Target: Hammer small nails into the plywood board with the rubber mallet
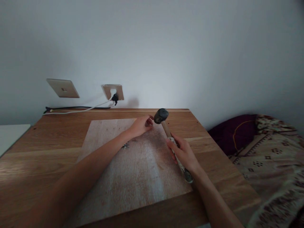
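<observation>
Hammer (166, 129) in the head view sits in the right hand (184, 155), whose fingers are clenched around the lower part of the wooden handle; its dark head is raised just above the far end of a pale board (137, 171), close to the left hand (141, 125). The left hand rests on that far end with its fingertips pinched together; anything between them is too small to make out. A few nails (125, 145) lie on the board just beside the left forearm. The board lies flat on a wooden table (42, 152) set against a white wall. A wall socket (113, 92) holds a black plug (115, 98) and a white cable (78, 110) that trails left. A patterned cloth (273, 152) and a dark cushion (232, 133) lie right of the table.
</observation>
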